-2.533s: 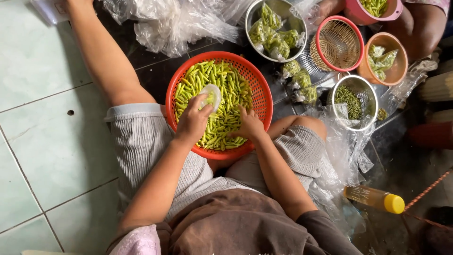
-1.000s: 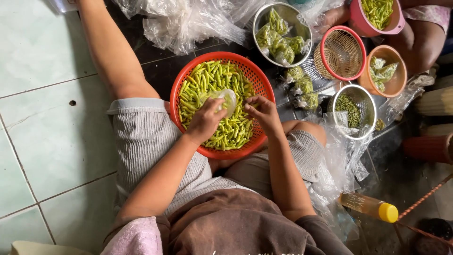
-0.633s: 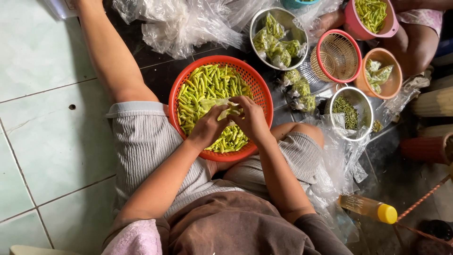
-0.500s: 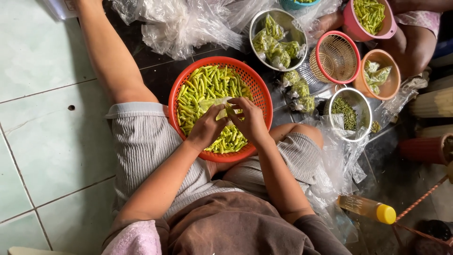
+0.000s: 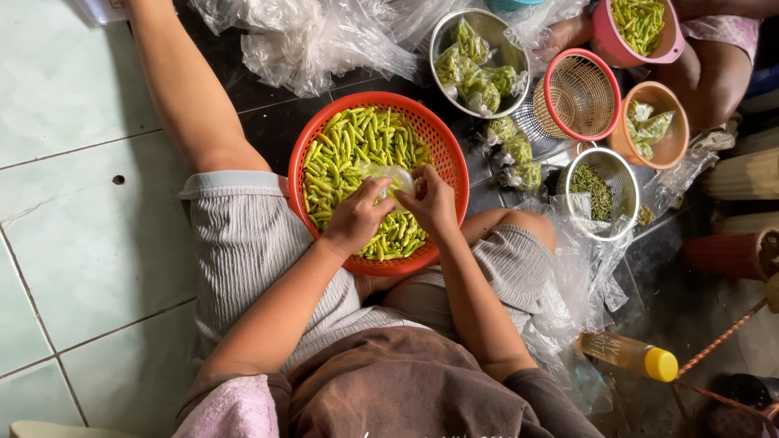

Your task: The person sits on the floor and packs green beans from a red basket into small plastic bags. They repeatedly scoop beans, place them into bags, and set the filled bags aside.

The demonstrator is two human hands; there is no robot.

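- The left hand (image 5: 355, 217) is closed round one side of a small clear plastic bag (image 5: 392, 178), fingers pinching its edge so the mouth stays up.
- The right hand (image 5: 430, 201) grips the bag's other side, fingers curled shut, seemingly to steady it.
- The bag hangs just above the round red plastic basket (image 5: 442, 154), which rests in the person's lap and is heaped with green chillies (image 5: 345, 154), so spills would land back in it.
- A steel bowl of filled bags (image 5: 479, 61) sits just beyond the basket, within reach.
- A yellow-capped bottle (image 5: 629, 354) lies well apart, on the floor to the right.
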